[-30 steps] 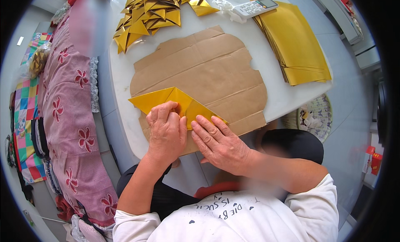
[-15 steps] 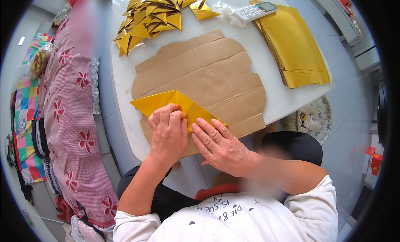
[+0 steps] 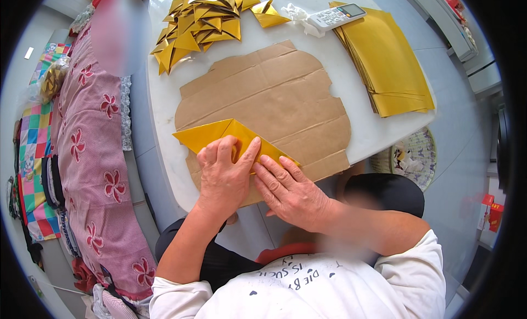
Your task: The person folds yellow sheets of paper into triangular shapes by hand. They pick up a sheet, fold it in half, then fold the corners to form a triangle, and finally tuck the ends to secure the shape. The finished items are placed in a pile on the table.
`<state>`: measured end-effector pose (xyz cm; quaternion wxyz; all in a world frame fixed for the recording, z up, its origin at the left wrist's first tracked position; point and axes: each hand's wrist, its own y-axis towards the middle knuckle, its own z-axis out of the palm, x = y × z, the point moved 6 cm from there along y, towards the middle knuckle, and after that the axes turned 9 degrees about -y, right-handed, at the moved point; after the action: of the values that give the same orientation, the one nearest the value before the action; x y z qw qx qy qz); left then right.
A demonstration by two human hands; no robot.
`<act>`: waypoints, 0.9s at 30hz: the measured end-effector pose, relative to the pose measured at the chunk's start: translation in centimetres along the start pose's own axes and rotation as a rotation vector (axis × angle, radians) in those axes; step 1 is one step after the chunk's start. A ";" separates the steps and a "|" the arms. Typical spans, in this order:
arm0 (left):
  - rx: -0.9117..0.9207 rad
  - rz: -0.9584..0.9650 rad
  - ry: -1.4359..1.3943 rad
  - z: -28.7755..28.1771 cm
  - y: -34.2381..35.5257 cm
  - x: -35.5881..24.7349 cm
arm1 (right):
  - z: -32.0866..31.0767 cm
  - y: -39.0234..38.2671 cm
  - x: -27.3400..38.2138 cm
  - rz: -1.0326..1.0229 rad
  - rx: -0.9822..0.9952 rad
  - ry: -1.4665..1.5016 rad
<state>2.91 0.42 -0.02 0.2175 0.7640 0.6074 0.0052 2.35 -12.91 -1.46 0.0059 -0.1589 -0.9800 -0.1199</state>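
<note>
A folded sheet of gold paper [image 3: 207,132] lies on the near part of a brown cardboard sheet [image 3: 263,88], its pointed ends to the left and lower right. My left hand [image 3: 225,173] is on the paper with its fingers curled together against it; the thumb stretches up and right across the gold surface. My right hand [image 3: 288,192] rests with fingers stretched out and flat on the paper's near right edge. Part of the near edge is hidden under both hands.
Folded gold paper pieces [image 3: 200,25] are heaped at the far left of the white table [image 3: 164,107]. A stack of flat gold sheets [image 3: 390,61] lies on the right, a white remote control [image 3: 336,16] across its corner. Crumpled white tissue [image 3: 301,17] lies beside it. A patterned basket [image 3: 425,160] stands below.
My left thumb has swung away from the index finger, up and right over the gold paper. The right hand stays in place, and the paper has hardly moved.
</note>
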 end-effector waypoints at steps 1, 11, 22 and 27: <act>0.000 0.002 0.002 0.0 0.1 0.0 | 0.0 0.0 0.0 0.000 -0.002 -0.007; 0.033 -0.002 0.024 -0.4 0.5 -0.2 | -0.3 -0.1 -0.3 -0.007 -0.018 -0.002; 0.107 -0.043 0.030 -0.6 0.3 -0.2 | -1.5 -2.1 -1.6 0.031 -0.020 0.000; 0.124 -0.039 0.050 -0.5 0.2 -0.2 | -2.4 -3.5 -2.1 0.043 -0.060 -0.131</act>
<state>2.94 0.37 0.57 0.1549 0.7636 0.6266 -0.0176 3.23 -17.37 -0.10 -0.0604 -0.1875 -0.9706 -0.1384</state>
